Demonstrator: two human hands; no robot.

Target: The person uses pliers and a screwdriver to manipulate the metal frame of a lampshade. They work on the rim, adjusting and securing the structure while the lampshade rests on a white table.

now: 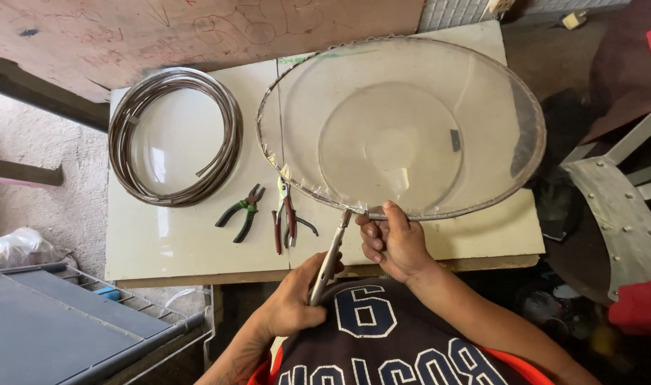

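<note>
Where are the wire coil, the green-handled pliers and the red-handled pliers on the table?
wire coil (126,114): head view, on its left arc.
green-handled pliers (234,215): head view, on one green handle.
red-handled pliers (290,214): head view, on a red handle below the pivot.

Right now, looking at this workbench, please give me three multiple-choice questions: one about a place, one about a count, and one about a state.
1. Where does the wire coil lie?
A. on the board, left of the round clear cover
B. inside the cover
C. on the floor

2. How many pliers lie loose on the board?
A. one
B. two
C. four

3. What is the right hand doing?
A. resting flat on the board
B. gripping the cover's near rim
C. holding the coil

Answers:
1. A, the coil sits beside the round clear cover.
2. B, green-handled pliers and red-handled pliers.
3. B, its fingers wrap the rim, while the left hand holds a metal tool.
</note>
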